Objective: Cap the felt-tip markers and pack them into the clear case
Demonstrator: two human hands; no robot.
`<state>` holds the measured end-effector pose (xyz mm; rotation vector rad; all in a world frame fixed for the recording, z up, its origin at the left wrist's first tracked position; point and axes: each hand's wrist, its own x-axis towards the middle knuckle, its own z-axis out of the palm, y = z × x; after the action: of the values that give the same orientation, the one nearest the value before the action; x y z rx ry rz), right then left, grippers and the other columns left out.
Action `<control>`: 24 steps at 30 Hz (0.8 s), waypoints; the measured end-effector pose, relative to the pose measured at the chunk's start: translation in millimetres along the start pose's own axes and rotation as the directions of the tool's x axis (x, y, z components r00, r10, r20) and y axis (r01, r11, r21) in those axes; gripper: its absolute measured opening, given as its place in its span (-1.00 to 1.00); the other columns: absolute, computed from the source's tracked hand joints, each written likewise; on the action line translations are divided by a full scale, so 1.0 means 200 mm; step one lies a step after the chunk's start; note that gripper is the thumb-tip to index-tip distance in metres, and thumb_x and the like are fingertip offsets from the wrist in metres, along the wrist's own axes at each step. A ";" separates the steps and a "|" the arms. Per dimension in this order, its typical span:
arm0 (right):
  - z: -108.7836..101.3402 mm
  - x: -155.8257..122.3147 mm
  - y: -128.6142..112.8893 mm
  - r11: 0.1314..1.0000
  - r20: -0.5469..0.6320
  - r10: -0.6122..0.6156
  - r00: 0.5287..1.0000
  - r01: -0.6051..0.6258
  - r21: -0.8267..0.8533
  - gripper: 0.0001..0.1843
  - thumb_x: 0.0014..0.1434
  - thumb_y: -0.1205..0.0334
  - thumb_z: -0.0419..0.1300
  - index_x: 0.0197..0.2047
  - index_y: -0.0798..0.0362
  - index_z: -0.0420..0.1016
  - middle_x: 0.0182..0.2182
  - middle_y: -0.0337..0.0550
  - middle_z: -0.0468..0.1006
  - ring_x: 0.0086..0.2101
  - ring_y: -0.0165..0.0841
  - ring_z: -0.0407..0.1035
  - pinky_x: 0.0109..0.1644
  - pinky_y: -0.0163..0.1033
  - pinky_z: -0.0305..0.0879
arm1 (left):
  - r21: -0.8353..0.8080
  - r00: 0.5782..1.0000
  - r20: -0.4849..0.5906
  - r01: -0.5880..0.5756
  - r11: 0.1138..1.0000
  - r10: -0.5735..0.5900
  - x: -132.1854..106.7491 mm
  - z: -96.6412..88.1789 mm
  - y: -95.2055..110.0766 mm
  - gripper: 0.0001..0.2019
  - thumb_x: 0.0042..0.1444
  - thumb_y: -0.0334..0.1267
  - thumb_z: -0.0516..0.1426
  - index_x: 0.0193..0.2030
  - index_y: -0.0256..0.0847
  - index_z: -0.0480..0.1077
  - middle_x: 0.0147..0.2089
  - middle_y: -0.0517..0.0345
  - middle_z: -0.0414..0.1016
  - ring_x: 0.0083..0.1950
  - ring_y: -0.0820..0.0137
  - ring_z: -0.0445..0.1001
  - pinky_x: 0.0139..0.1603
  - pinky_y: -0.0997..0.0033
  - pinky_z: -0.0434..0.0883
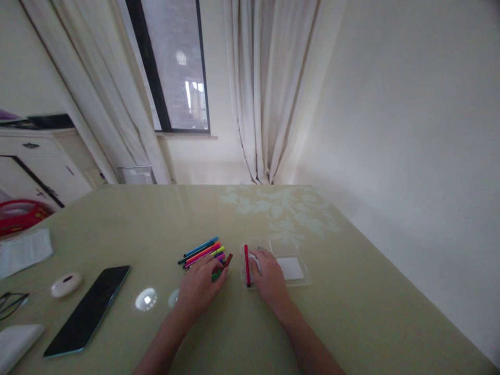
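Several coloured marker pens (pixel 203 251) lie in a loose pile on the green table (pixel 351 291). My left hand (pixel 200 288) rests at the near end of the pile, fingers curled over a green pen and a dark red pen (pixel 227 260). A clear plastic case (pixel 291 271) with a white card inside lies to the right. A red pen (pixel 247 265) lies along the case's left edge. My right hand (pixel 269 278) lies on the case beside the red pen, fingers bent down onto it.
A dark tablet (pixel 88 310) lies at the left, with a white oval object (pixel 65 284) beside it. Papers (pixel 23 251) and a red basket (pixel 19 214) are at the far left. Curtains and a window stand behind the table.
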<state>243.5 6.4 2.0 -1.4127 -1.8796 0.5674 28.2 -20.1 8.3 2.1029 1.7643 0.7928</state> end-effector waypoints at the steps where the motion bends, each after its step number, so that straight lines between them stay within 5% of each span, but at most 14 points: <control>1: 0.00 0.00 0.00 0.998 -0.016 -0.001 1.000 0.002 0.068 -0.68 0.39 0.21 0.09 0.05 0.00 0.63 -0.02 0.01 0.65 0.02 -0.15 0.49 0.15 -0.11 0.33 | -0.072 0.999 -0.025 0.020 0.997 -0.022 0.00 0.00 0.02 -0.77 0.30 -0.07 0.13 -0.24 -0.12 0.55 -0.15 0.06 0.63 -0.08 0.17 0.57 -0.03 0.22 0.43; 5: 0.01 0.00 -0.04 0.923 0.042 0.023 0.999 -0.037 0.384 -0.68 0.39 0.03 0.14 -0.02 0.01 0.65 -0.12 -0.07 0.67 -0.14 -0.24 0.54 -0.02 -0.20 0.42 | -0.436 0.998 0.022 0.063 0.898 -0.060 0.00 0.04 0.10 -0.64 0.36 0.03 0.08 -0.06 -0.17 0.56 -0.16 0.06 0.65 -0.18 0.24 0.60 -0.15 0.31 0.48; 8: 0.02 -0.01 -0.07 0.835 0.134 0.022 0.991 -0.092 0.542 -0.69 0.33 -0.01 0.21 -0.11 0.03 0.66 -0.25 -0.14 0.66 -0.24 -0.27 0.53 -0.12 -0.24 0.42 | -0.560 0.997 0.072 0.059 0.826 -0.022 0.00 0.08 0.13 -0.59 0.39 0.06 0.05 -0.04 -0.22 0.56 -0.19 0.05 0.65 -0.20 0.25 0.59 -0.17 0.33 0.48; 13: 0.04 0.02 -0.04 0.692 0.162 0.087 0.983 -0.177 0.700 -0.65 0.20 -0.10 0.31 -0.21 0.04 0.62 -0.35 -0.19 0.62 -0.33 -0.30 0.50 -0.19 -0.24 0.42 | -0.589 0.994 0.105 0.095 0.802 -0.041 0.00 0.09 0.13 -0.54 0.38 0.12 0.04 -0.16 -0.24 0.56 -0.32 0.09 0.60 -0.30 0.30 0.54 -0.33 0.40 0.41; 16: 0.04 0.04 -0.01 0.627 0.116 0.195 0.974 -0.215 0.749 -0.54 0.13 -0.22 0.32 -0.21 0.04 0.56 -0.38 -0.16 0.62 -0.39 -0.31 0.50 -0.25 -0.23 0.41 | -0.600 0.990 0.136 0.116 0.792 -0.042 -0.01 0.09 0.13 -0.57 0.33 0.12 0.11 -0.03 -0.23 0.54 -0.28 0.08 0.62 -0.28 0.29 0.55 -0.34 0.41 0.40; 24: 0.03 0.06 0.01 0.593 0.101 0.244 0.965 -0.231 0.772 -0.48 0.04 -0.20 0.41 -0.14 0.05 0.53 -0.35 -0.11 0.67 -0.38 -0.28 0.54 -0.31 -0.24 0.43 | -0.564 0.988 0.151 0.090 0.821 -0.004 -0.04 0.14 0.15 -0.56 0.38 0.04 0.06 0.18 -0.21 0.47 -0.15 0.03 0.68 -0.26 0.29 0.56 -0.25 0.36 0.44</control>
<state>237.8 17.9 -0.6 -1.0353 -1.1442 1.3197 68.0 -30.3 0.6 1.6560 1.2820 0.9798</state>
